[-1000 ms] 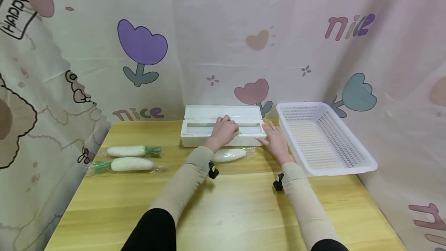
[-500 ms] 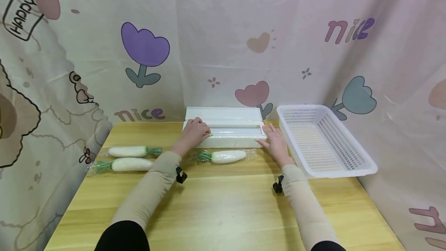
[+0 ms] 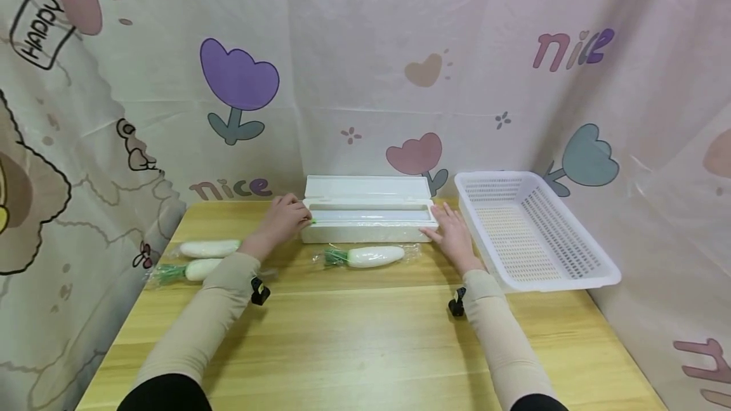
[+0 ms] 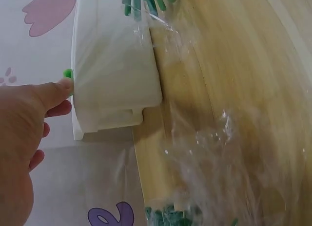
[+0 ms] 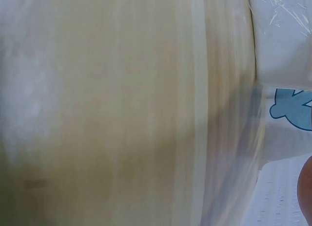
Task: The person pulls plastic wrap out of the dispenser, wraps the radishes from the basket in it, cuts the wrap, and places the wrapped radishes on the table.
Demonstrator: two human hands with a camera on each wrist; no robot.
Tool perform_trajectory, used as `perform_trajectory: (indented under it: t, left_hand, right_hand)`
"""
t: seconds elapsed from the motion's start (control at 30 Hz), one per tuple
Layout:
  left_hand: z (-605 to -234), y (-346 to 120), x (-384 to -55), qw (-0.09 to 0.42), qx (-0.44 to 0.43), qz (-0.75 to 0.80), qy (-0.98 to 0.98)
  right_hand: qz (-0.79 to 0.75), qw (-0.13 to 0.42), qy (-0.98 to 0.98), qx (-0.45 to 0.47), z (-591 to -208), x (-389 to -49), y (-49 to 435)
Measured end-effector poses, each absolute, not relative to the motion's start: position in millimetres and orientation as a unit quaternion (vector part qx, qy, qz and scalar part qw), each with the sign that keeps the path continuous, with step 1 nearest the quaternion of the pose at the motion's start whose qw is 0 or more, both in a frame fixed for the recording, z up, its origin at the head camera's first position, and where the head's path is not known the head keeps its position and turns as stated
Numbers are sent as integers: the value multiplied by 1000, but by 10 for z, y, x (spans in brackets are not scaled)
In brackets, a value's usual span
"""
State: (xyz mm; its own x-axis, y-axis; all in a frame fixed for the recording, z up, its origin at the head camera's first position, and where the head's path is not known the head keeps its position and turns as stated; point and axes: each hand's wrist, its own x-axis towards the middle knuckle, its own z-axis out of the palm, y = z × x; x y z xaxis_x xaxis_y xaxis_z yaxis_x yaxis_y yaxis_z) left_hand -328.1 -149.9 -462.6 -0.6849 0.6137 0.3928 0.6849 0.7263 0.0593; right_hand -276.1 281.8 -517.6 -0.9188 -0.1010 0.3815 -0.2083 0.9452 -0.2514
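Note:
A white cling film dispenser (image 3: 365, 233) lies lengthwise at the back of the table with its lid raised. My left hand (image 3: 282, 219) is at its left end. Thumb and index finger pinch a small green slide cutter (image 4: 68, 74) on the dispenser's edge, as the left wrist view shows. My right hand (image 3: 455, 238) rests against the dispenser's right end, fingers extended; only a bit of a finger (image 5: 305, 189) enters the right wrist view. In front of the dispenser lies a film-wrapped white radish (image 3: 375, 257) with green tops.
Two more wrapped radishes, an upper one (image 3: 208, 248) and a lower one (image 3: 200, 269), lie at the left, partly behind my left forearm. A white perforated basket (image 3: 556, 284) stands at the right. A printed curtain (image 3: 354, 49) hangs behind the wooden table (image 3: 354, 347).
My left hand has slid leftward along the dispenser with the green slide cutter, from right of the middle to the left end. The front radish has come into full view. My right hand has stayed put.

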Motion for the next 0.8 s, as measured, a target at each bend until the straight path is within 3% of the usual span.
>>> perform_trajectory:
  t: [0.27, 0.5, 0.63, 0.8]
  left_hand:
    - [-4594, -1646, -3216, 205, -352, -64, -911]
    - [-4646, -1549, -3242, 211, -321, -64, -921]
    - [-4697, -1493, -3190, 194, -270, -71, -940]
    - [-4750, -1452, -3074, 169, -220, -102, -955]
  right_hand:
    - [146, 170, -971, 85, -5193, -2765, 2786]
    - [142, 201, -966, 79, -5158, -2746, 2843]
    - [145, 206, -964, 84, -5154, -2743, 2848]
    - [178, 173, -965, 79, -5140, -2715, 2812]
